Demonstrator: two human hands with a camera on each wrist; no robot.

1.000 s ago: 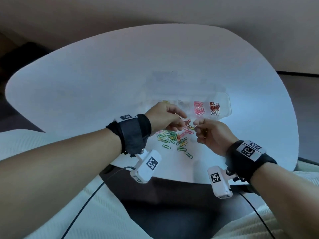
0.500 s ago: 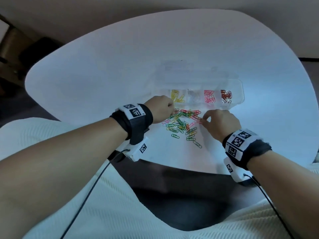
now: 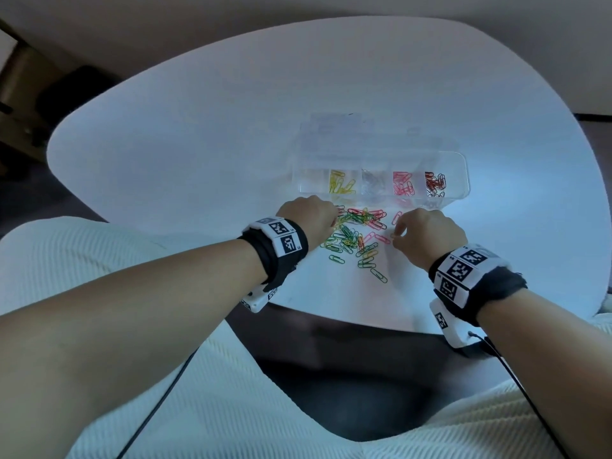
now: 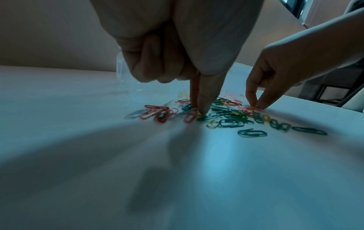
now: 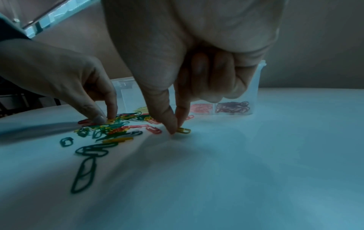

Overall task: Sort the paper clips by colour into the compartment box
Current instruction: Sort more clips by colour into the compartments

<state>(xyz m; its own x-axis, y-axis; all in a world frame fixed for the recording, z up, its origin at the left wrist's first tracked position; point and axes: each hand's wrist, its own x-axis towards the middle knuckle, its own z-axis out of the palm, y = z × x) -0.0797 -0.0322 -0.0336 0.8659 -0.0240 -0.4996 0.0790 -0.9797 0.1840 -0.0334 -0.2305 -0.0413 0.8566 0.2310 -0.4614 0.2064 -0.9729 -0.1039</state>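
Picking is the step in hand: both hands are down in the loose heap of coloured wire paper clips (image 3: 356, 235), which lies on the white rounded table (image 3: 198, 134) at the centre of the head view, just below the clear plastic compartment box (image 3: 463, 175). The right hand (image 3: 427, 235) has thumb and forefinger closed on a small yellow paper clip (image 5: 184, 130) at the heap's right fringe, its other fingers curled up into the palm. The left hand (image 3: 309, 220) has thumb and forefinger pressed together into the heap's left side, seemingly on a yellow clip, though which one I cannot tell. The box already holds yellow, clear, pink and dark red clips in separate cells; its leftmost cell looks empty. Next, I judge, the yellow clip must be lifted clear and carried up the frame to the yellow cell (image 3: 341, 186). There is bare table to the heap's right and below it, but the table's near edge is close to both wrists.
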